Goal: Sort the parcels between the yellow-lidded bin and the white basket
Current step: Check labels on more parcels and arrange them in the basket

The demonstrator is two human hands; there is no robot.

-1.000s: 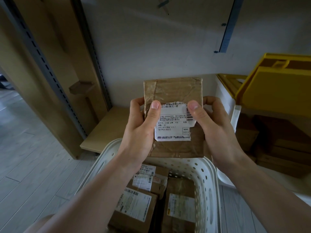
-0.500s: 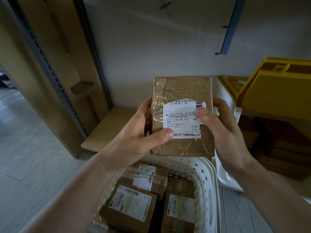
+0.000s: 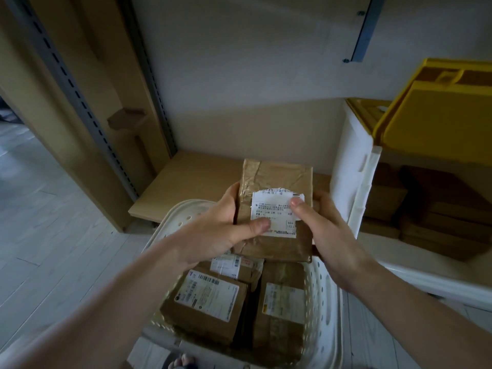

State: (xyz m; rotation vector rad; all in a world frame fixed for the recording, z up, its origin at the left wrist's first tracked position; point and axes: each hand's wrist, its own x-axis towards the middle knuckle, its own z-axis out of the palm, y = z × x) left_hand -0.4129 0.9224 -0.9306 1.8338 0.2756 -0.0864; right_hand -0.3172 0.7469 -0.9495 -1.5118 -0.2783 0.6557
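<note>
A storage corner of a home or small stockroom: slotted grey metal shelf uprights (image 3: 80,102) on tan wooden panels (image 3: 87,49), a low wooden shelf board (image 3: 191,179), pale plank floor (image 3: 53,235), taped brown cardboard parcels (image 3: 442,222) stacked far right beneath a yellow plastic bin lid (image 3: 436,123).

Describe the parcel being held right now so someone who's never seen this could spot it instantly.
Find the white perforated plastic basket at the bottom. Just above its far rim, the left hand and right hand hold a brown tape-wrapped cardboard parcel. Unlike the parcels lying in the basket, its white label is torn along the top.
</note>
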